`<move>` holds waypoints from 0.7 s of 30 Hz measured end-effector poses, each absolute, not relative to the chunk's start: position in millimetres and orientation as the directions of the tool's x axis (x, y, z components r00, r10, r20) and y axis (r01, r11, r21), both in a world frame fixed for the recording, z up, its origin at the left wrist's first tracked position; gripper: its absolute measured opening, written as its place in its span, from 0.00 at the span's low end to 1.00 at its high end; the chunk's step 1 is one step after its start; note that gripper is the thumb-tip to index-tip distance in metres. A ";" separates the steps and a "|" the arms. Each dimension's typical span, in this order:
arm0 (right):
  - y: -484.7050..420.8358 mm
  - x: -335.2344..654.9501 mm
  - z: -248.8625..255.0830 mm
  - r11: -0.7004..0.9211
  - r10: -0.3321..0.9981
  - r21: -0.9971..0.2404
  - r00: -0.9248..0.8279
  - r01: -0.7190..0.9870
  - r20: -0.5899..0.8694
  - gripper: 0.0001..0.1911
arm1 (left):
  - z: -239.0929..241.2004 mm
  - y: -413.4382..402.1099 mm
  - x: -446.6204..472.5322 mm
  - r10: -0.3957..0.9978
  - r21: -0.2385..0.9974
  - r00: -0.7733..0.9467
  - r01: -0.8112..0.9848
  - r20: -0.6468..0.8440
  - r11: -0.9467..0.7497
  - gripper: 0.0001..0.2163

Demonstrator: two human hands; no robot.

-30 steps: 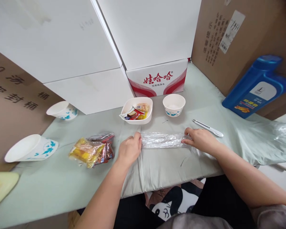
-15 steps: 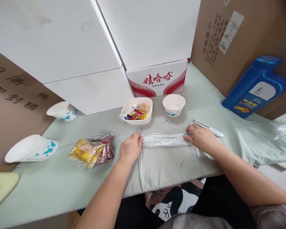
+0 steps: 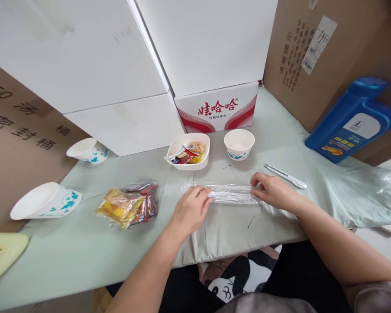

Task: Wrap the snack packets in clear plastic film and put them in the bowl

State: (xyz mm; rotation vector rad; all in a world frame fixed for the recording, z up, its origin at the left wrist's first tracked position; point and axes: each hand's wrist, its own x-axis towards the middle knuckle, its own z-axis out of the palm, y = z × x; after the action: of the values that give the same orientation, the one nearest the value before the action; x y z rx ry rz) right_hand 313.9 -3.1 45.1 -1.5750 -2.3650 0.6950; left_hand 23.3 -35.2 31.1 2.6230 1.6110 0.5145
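Observation:
A strip of clear plastic film (image 3: 231, 193), folded long and narrow, lies crosswise on the cloth-covered table. My left hand (image 3: 190, 211) rests over its left part, fingers and thumb closed on the film, whose left end shows a little beyond the fingertips. At the right end my right hand (image 3: 276, 191) pinches the film between curled fingers and thumb. Just behind the right hand is a white utility knife (image 3: 285, 175). Beyond the film stand a white bowl with printed food packets (image 3: 187, 156) in it and a white paper cup (image 3: 239, 143) with blue leaf print.
Left of my hands lies a bundle of wrapped food packets (image 3: 128, 204). Two more paper bowls (image 3: 63, 204) stand farther left, near a pale yellow container (image 3: 6, 256). White boxes (image 3: 215, 108) line the back; a blue bottle (image 3: 348, 121) leans by a cardboard box (image 3: 313, 39).
My left hand has moved right along the film, from its left end to farther in. The right hand still holds the right end, its fingers slightly more curled.

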 end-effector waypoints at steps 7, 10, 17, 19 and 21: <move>-22.3 322.5 73.3 0.286 0.443 -0.927 -0.891 0.244 -0.098 0.16 | 28.1 -52.9 51.4 0.741 0.278 0.670 0.718 -0.032 -0.638 0.20; -23.6 322.9 72.4 -0.061 0.264 -0.994 -0.959 0.093 -0.106 0.25 | 32.4 -59.5 55.9 0.588 0.385 0.802 0.579 -0.109 -0.719 0.22; -0.2 299.1 35.3 -0.421 0.711 -0.866 -0.691 -0.268 -0.132 0.23 | 32.8 -60.3 61.4 0.498 0.479 0.855 0.501 -0.146 -0.721 0.28; 6.0 291.2 24.3 -0.467 0.761 -0.842 -0.609 -0.272 -0.225 0.21 | 29.8 -57.1 60.1 0.505 0.492 0.853 0.498 -0.131 -0.714 0.29; 9.7 285.3 15.8 -0.493 0.781 -0.829 -0.554 -0.265 -0.288 0.20 | 26.9 -54.7 59.4 0.518 0.496 0.846 0.507 -0.128 -0.705 0.31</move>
State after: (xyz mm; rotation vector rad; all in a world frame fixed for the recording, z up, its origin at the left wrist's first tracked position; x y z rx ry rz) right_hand 285.3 9.7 15.8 -0.8864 -0.9969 2.0803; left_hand 59.4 -54.7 26.9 2.4943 0.7497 0.0282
